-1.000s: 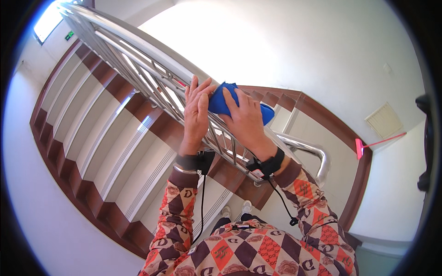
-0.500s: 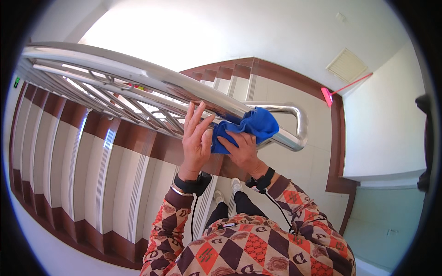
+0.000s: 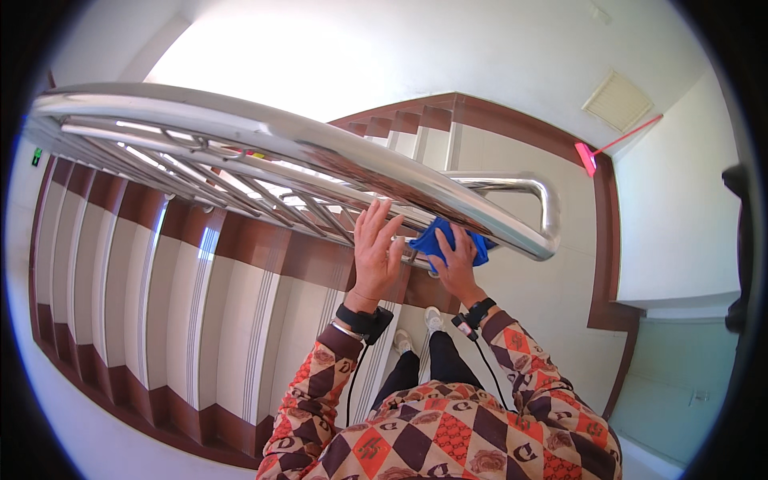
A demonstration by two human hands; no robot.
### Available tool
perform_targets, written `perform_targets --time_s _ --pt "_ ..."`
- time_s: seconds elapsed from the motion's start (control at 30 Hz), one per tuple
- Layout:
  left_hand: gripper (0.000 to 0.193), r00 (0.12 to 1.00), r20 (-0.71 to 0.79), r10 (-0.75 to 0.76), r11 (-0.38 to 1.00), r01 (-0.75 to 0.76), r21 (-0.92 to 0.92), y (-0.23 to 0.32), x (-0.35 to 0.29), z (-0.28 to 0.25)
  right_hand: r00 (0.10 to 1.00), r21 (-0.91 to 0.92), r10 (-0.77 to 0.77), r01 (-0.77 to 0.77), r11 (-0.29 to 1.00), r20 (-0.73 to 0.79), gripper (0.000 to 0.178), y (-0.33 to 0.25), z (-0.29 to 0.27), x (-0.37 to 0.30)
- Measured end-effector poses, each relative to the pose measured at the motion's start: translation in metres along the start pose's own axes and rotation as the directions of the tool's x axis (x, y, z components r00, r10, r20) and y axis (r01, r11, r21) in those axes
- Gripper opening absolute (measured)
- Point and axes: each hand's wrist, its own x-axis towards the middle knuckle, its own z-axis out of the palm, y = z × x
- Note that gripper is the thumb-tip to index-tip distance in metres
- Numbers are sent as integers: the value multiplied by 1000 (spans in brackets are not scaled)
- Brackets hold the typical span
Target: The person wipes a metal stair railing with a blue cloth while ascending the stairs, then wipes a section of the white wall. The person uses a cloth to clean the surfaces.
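A blue cloth (image 3: 426, 238) is bunched under my right hand (image 3: 458, 264), whose fingers press it against the near side of the steel railing, just below the thick top handrail (image 3: 320, 140). Part of the cloth is hidden by the hand and part by the handrail. My left hand (image 3: 376, 252) is raised beside the railing's lower bars, to the left of the cloth. Its fingers are stretched and it holds nothing; whether the fingertips touch a bar, I cannot tell.
Stairs with dark red edging (image 3: 232, 304) fill the left side below the railing; another flight (image 3: 432, 144) lies beyond it. The handrail ends in a bent tube (image 3: 548, 212) at right. A pink long-handled tool (image 3: 588, 158) leans against the far wall. My feet (image 3: 434, 320) stand by the stairs.
The cloth has gone from over the top handrail to below it, with my right hand moving lower and to the right. My left hand has also shifted right, still open.
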Motion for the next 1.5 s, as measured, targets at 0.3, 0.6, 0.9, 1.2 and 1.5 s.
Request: perform_targets --time_s 0.3,0.6,0.9,1.2,1.5 --pt "35 986 -48 -160 983 163 79 -53 15 -13 986 -5 -142 142 990 -81 54 -32 12 72" --pt "40 947 -171 -272 962 262 -76 -46 27 -30 955 69 -288 293 954 -72 57 -97 7 133" --pt "40 952 -164 -257 965 244 -97 -40 24 -15 955 -59 -287 283 957 -76 59 -45 -7 97" --pt "39 914 -354 -196 980 196 -36 -50 50 -38 920 188 -383 392 901 -84 52 -151 28 205" --pt "32 886 -364 -287 955 234 -183 -28 33 10 902 44 -431 432 901 -41 59 -92 -2 175"
